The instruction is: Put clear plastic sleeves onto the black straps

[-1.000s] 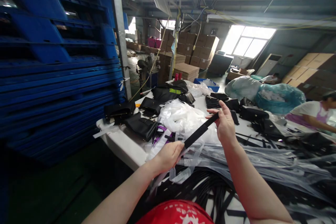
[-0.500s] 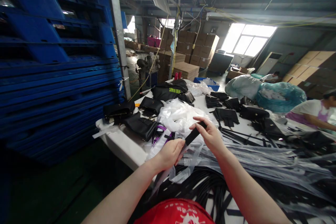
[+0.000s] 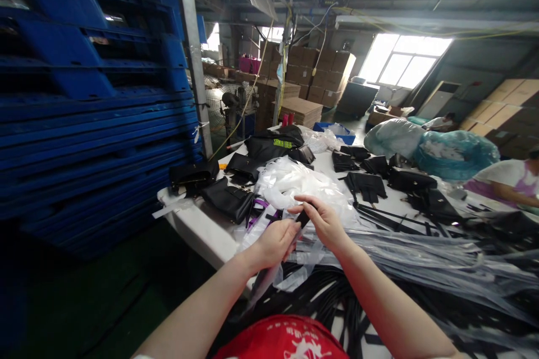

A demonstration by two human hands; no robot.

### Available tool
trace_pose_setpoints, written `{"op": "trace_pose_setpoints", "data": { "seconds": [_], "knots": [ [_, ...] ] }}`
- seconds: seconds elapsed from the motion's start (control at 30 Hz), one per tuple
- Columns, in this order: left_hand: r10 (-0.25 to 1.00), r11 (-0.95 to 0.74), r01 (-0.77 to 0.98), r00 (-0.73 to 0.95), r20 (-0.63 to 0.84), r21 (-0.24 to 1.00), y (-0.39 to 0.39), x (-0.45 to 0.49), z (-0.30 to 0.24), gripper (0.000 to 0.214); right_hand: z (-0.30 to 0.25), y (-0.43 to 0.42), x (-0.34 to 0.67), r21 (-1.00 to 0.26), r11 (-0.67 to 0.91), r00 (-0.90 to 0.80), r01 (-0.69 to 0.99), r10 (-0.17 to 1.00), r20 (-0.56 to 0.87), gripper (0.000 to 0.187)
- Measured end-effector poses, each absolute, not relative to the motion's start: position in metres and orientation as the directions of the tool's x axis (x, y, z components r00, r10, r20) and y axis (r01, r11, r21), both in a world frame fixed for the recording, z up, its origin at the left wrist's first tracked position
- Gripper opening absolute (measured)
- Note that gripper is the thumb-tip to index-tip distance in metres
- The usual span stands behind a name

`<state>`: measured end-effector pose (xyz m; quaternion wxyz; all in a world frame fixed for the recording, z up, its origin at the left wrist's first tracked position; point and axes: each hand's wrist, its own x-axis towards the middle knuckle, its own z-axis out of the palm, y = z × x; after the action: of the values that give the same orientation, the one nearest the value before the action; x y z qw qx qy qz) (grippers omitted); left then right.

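A black strap [image 3: 304, 219] runs between my hands, its lower part inside a clear plastic sleeve [image 3: 264, 283] that hangs toward the table edge. My left hand [image 3: 278, 244] is closed around the sleeved part. Just above it, my right hand [image 3: 322, 223] pinches the strap's bare upper end. Behind my hands lies a heap of white, translucent plastic strips [image 3: 298, 182]. More black straps [image 3: 332, 291] are piled below my hands, and several sleeved straps [image 3: 412, 252] stretch off to the right.
Black bags [image 3: 229, 199] lie on the white table [image 3: 193, 227], with others at the right. Blue pallets [image 3: 96, 134] are stacked on the left beside a metal post [image 3: 196, 67]. A co-worker [image 3: 505, 179] is at the far right. Cardboard boxes [image 3: 332, 76] stand behind.
My right hand has moved down and left, closer to my left hand, so less bare strap shows between them. The left hand has stayed about where it was.
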<state>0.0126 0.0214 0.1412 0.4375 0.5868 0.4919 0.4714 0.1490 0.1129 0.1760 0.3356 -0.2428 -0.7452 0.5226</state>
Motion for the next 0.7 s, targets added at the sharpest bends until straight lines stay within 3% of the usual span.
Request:
{"op": "trace_pose_setpoints", "data": {
  "seconds": [0.2,0.43,0.53,0.6,0.7],
  "knots": [
    [0.984,-0.162,0.01,0.081,0.16,0.987,0.019,0.016,0.155,0.051,0.172,0.107,0.144,-0.985,0.136,-0.654,-0.103,0.737,0.17,0.044],
    [0.994,-0.091,0.067,0.065,0.086,0.994,0.028,0.023,0.157,0.054,0.182,0.101,0.147,-0.96,0.198,-0.6,-0.199,0.75,0.279,0.041],
    [0.995,-0.096,-0.031,-0.013,0.095,0.995,0.028,0.03,0.166,0.052,0.174,0.093,0.143,-0.956,-0.019,-0.671,-0.291,0.717,0.19,0.053],
    [0.978,-0.165,-0.074,-0.142,0.153,0.984,0.027,0.027,0.181,0.049,0.161,0.083,0.138,-0.955,-0.171,-0.815,-0.241,0.57,0.104,0.056],
    [0.867,-0.364,-0.04,-0.379,0.323,0.93,0.032,0.0,0.207,0.044,0.136,0.073,0.143,-0.967,-0.251,-0.984,0.042,0.156,-0.083,0.056]
  ]
}}
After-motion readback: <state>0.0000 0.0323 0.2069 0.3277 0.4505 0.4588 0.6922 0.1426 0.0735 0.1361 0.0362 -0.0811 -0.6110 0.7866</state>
